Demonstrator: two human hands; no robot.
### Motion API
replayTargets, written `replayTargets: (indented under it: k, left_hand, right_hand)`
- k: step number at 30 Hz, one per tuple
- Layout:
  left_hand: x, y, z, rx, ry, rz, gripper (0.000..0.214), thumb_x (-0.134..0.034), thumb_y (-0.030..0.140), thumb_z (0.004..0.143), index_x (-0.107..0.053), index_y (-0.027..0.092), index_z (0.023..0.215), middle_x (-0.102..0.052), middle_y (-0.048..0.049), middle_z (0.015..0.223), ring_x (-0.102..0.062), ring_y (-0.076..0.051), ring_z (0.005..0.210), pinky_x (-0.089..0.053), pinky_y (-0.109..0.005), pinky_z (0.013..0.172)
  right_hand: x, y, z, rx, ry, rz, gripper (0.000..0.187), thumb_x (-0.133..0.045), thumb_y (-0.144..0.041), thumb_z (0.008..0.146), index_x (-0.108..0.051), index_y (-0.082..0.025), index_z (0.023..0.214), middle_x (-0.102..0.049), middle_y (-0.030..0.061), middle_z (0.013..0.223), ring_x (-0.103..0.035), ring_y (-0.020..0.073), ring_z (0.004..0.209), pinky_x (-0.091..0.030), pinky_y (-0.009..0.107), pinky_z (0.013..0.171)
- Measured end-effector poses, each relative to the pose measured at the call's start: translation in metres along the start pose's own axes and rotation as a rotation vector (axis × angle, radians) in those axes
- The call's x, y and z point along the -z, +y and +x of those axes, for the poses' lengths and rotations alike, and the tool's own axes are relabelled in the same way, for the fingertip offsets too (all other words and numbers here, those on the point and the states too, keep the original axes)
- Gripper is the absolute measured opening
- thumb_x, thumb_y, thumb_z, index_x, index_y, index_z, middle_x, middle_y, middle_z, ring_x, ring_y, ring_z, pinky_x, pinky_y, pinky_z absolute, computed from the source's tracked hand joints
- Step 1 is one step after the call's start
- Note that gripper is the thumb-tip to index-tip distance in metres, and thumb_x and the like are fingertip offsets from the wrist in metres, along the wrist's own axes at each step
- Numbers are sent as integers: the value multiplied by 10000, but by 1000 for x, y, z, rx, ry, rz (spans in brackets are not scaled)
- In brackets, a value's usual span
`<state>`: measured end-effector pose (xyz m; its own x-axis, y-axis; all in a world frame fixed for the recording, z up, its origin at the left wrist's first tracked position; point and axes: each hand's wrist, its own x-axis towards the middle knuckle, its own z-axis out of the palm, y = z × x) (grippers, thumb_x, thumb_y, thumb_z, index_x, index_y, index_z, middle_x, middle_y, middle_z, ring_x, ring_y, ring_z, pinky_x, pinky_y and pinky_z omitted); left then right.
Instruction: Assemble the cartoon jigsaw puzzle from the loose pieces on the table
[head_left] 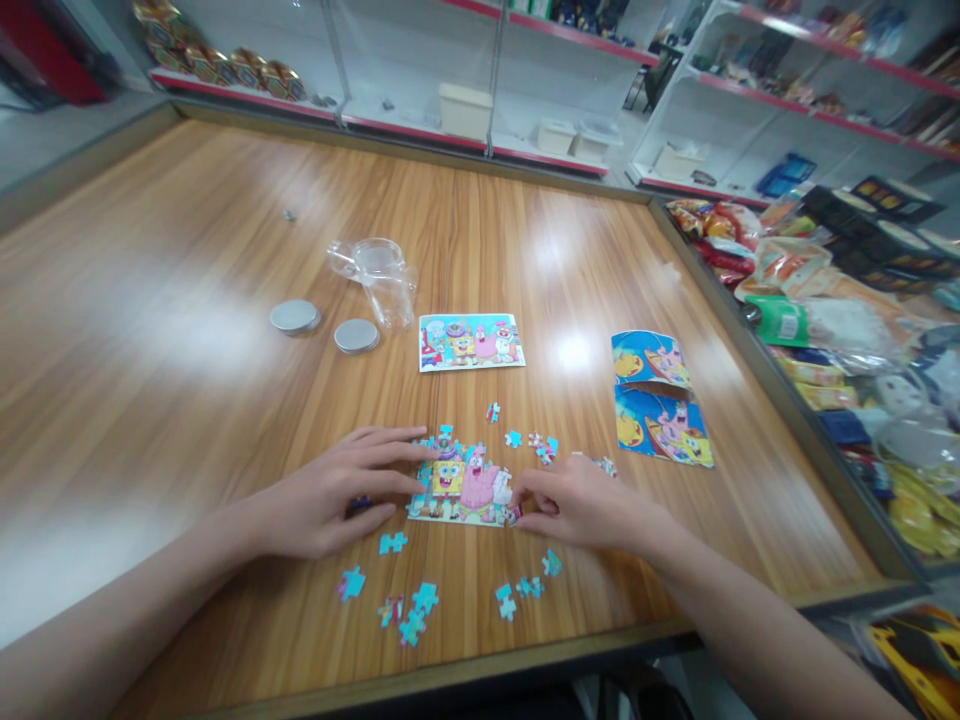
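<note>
A partly joined jigsaw puzzle [478,483] with a yellow and a pink cartoon figure lies flat on the wooden table [225,250]. My left hand [345,490] rests at its left side, fingers stretched out, with the fingertips touching its edge. At the lower right corner my right hand [577,505] pinches a small puzzle piece [514,514] against the puzzle's edge. Loose pieces lie around, among them a blue pair [392,543], a blue cluster [418,615] near the front and a piece [513,438] behind. Above the puzzle lies a matching picture card [472,343].
Two round grey lids [294,317] and clear plastic containers [379,262] stand further back on the left. Two blue cartoon cards [663,425] lie to the right. Packaged goods [825,300] fill the space beyond the table's right edge. Shelves [420,120] line the back.
</note>
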<state>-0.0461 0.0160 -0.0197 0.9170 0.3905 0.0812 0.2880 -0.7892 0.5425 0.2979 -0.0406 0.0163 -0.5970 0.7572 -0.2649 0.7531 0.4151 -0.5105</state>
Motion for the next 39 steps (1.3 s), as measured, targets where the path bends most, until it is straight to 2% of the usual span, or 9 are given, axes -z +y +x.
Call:
replayTargets:
  k: [11, 14, 18, 24, 29, 31, 35, 37, 39]
  left_hand:
    - [0, 2, 1, 11, 29, -48, 410, -584, 175, 907, -640, 306, 1291, -467, -13, 1538, -282, -309, 1498, -358, -519, 1179]
    - [0, 2, 1, 15, 30, -49, 398, -589, 176, 906, -648, 301, 1280, -467, -15, 1538, -286, -310, 1497, -355, -523, 1182]
    - [-1, 2, 1, 20, 36, -63, 380, -593, 182, 908, -659, 292, 1265, -481, -21, 1528, -291, -310, 1496, -360, -525, 1181]
    - [-1, 1, 2, 16, 73, -98, 374, -608, 181, 900, -674, 296, 1249, -524, -32, 1492, -331, -312, 1477, -370, -513, 1176]
    - [-2, 1, 1, 23, 39, -51, 397, -591, 178, 906, -652, 308, 1277, -488, -17, 1522, -309, -311, 1485, -368, -522, 1173]
    - [-2, 0, 0, 23, 29, -35, 393, -587, 184, 910, -648, 303, 1279, -475, -14, 1531, -293, -309, 1492, -370, -524, 1171]
    - [-2, -1, -1, 12, 30, -31, 398, -589, 184, 908, -640, 299, 1286, -473, -17, 1533, -286, -307, 1494, -372, -529, 1169]
    - [-2, -2, 0, 12, 29, -33, 406, -592, 179, 906, -637, 301, 1291, -473, -19, 1533, -287, -307, 1493, -371, -530, 1168]
    - [-3, -2, 0, 15, 29, -33, 404, -591, 174, 906, -640, 298, 1287, -473, -20, 1532, -285, -306, 1494, -366, -533, 1171]
  right_hand:
    - [-9, 1, -1, 12, 47, -36, 112, -750, -291, 820, -707, -212, 886, -659, -20, 668, -546, 113, 585, -256, 247, 539]
    - [-8, 5, -3, 97, 113, -35, 110, -669, -309, 894, -708, -210, 923, -639, -24, 628, -528, 110, 554, -276, 257, 541]
    - [-11, 9, -3, 227, 215, 0, 174, -545, -269, 968, -693, -196, 917, -703, 8, 724, -595, 114, 620, -351, 264, 604]
    - [-21, 4, -1, 264, 142, -1, 151, -548, -149, 885, -662, -199, 800, -675, -10, 673, -579, 105, 580, -336, 251, 561]
    - [-14, 12, -4, 199, 433, 32, 165, -563, -246, 933, -670, -201, 816, -584, -40, 574, -508, 89, 516, -332, 244, 541]
    - [-8, 18, -4, 157, 497, 30, 189, -558, -266, 952, -675, -190, 825, -533, -50, 537, -458, 84, 483, -318, 245, 527]
    - [-5, 23, -2, 157, 465, 33, 186, -561, -270, 970, -715, -195, 896, -577, -42, 573, -470, 78, 490, -323, 238, 533]
    - [-7, 21, 0, 182, 359, 27, 158, -601, -297, 959, -731, -227, 1016, -632, -36, 624, -514, 85, 518, -328, 239, 542]
    - [-10, 16, 1, 167, 220, -16, 247, -666, -358, 923, -708, -255, 1143, -651, -31, 637, -547, 110, 540, -311, 252, 537]
